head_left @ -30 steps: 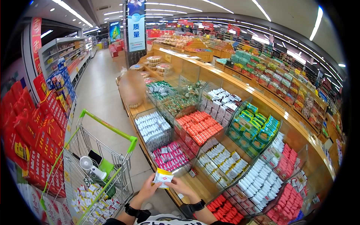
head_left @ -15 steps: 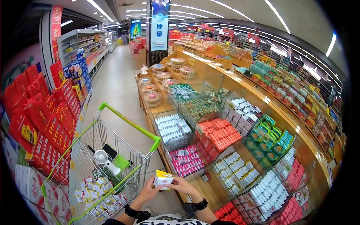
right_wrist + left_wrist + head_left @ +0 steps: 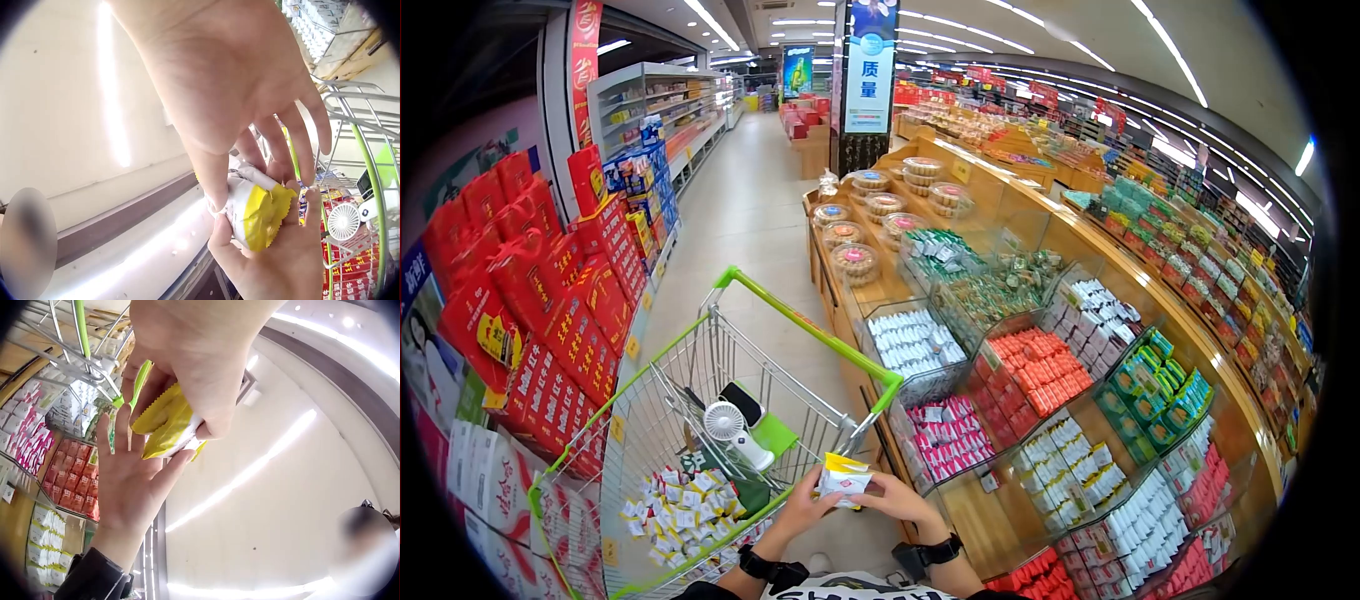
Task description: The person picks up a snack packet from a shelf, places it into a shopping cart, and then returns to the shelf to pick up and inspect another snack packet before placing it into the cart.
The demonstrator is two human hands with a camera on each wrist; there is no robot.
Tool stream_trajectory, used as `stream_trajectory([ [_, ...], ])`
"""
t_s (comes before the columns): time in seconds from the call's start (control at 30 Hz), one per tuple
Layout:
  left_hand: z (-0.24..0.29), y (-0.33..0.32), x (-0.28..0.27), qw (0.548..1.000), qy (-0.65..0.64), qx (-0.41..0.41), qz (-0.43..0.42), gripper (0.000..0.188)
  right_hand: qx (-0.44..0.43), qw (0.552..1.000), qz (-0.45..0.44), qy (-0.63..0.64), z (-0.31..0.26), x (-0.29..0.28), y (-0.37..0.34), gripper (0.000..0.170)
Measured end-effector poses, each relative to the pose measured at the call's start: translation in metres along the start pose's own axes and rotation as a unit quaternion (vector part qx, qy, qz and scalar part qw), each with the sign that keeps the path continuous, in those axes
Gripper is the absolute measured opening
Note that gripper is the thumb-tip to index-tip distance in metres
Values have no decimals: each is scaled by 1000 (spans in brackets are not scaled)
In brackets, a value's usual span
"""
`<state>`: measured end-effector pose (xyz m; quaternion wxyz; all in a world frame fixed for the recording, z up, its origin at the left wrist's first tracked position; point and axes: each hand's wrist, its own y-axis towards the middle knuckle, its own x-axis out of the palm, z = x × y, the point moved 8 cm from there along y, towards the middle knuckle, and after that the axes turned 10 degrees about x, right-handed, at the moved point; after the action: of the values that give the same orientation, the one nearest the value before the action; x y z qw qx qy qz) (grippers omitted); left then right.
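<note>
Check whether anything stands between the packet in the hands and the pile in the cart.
Yes: seen from the head camera, the cart's near green rim runs between the held packet and the pile of packets. Above the rim, nothing visible blocks the way.

The left hand [image 3: 197, 359] partly hides the packet [image 3: 164, 428], its print [image 3: 846, 482] too small to read.

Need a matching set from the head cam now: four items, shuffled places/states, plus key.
Items
1. yellow-and-white packet
2. white fan
3. round lidded tubs
4. cart handle

Places/states
A. on the wooden stand
B. bright green
C. held by the left hand and right hand
D. beside a dark phone

Pairs: 1-C, 2-D, 3-A, 4-B
</note>
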<state>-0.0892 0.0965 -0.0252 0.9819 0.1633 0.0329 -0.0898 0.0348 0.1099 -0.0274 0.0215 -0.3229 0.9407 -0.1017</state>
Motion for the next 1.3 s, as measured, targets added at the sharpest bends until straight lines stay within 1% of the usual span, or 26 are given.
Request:
stream_trajectory([
  [0.13, -1, -8, -32, 1000, 3, -20, 6, 50, -15, 1000, -22, -7, -1, 26, 25, 42],
  [0.2, -3, -14, -50, 1000, -12, -8, 23, 51, -2, 999, -41, -19, -9, 42, 35, 43],
  [0.27, -8, -22, -68, 999, -19, -20, 34, 51, 13, 998, -59, -31, -15, 57, 44, 44],
  [0.33, -9, -30, -86, 998, -23, -31, 50, 50, 6, 994, -66, -82, -21, 72, 56, 43],
  [0.4, -2, -40, -106, 996, -19, -35, 76, 50, -6, 993, -86, -76, -29, 91, 68, 43],
  [0.43, 3, -46, -114, 994, -8, -74, 79, 50, -22, 991, -91, -97, -30, 100, 75, 44],
  [0.47, 4, -52, -126, 992, -5, -79, 96, 50, -39, 988, -98, -116, -32, 110, 81, 44],
  [0.53, 13, -66, -147, 991, 70, -18, 110, 51, -43, 984, -133, -111, -36, 135, 93, 43],
  [0.57, 11, -78, -156, 987, 56, -27, 152, 52, -34, 982, -162, -96, -37, 148, 99, 43],
  [0.6, 9, -89, -164, 983, 62, -34, 168, 52, -24, 978, -191, -81, -35, 162, 103, 43],
  [0.67, 8, -113, -182, 971, 34, -17, 236, 52, -19, 970, -227, -87, -21, 186, 115, 43],
  [0.73, 3, -137, -191, 960, 39, -24, 277, 52, 1, 953, -285, -101, -21, 211, 121, 45],
  [0.77, 2, -147, -196, 953, 41, -23, 300, 52, -4, 943, -298, -146, -27, 220, 119, 45],
  [0.8, 3, -156, -199, 945, 42, -19, 323, 52, -4, 939, -312, -148, -23, 227, 120, 45],
  [0.83, 16, -158, -201, 944, 75, 2, 321, 48, -17, 934, -320, -160, -19, 233, 123, 44],
  [0.87, 22, -163, -203, 939, 81, -1, 335, 48, -32, 928, -329, -171, -16, 241, 126, 44],
  [0.9, 24, -169, -202, 934, 96, -29, 342, 44, -31, 919, -327, -216, -13, 244, 130, 42],
  [0.93, 26, -176, -201, 928, 110, -59, 351, 41, -30, 913, -345, -217, -11, 250, 132, 42],
  [0.97, 32, -179, -201, 920, 174, -48, 347, 35, -45, 910, -346, -226, -12, 255, 135, 42],
  [1.0, 32, -186, -202, 912, 178, -56, 365, 35, -59, 907, -346, -234, -14, 260, 137, 41],
  [1.07, 26, -205, -202, 888, 153, -90, 425, 36, -57, 895, -385, -217, -19, 275, 133, 42],
  [1.1, 15, -217, -203, 876, 113, -114, 456, 32, -50, 893, -383, -233, -14, 280, 136, 42],
  [1.13, 13, -223, -202, 869, 114, -117, 467, 32, -44, 891, -378, -249, -14, 283, 138, 43],
  [1.2, 13, -231, -203, 850, 52, -86, 517, 29, -45, 888, -376, -260, -13, 286, 135, 46],
  [1.27, 15, -236, -204, 833, 75, -74, 543, 28, -10, 897, -375, -232, 1, 291, 142, 50],
  [1.3, 11, -240, -203, 831, 120, -133, 526, 27, -30, 904, -361, -226, 4, 292, 144, 56],
])
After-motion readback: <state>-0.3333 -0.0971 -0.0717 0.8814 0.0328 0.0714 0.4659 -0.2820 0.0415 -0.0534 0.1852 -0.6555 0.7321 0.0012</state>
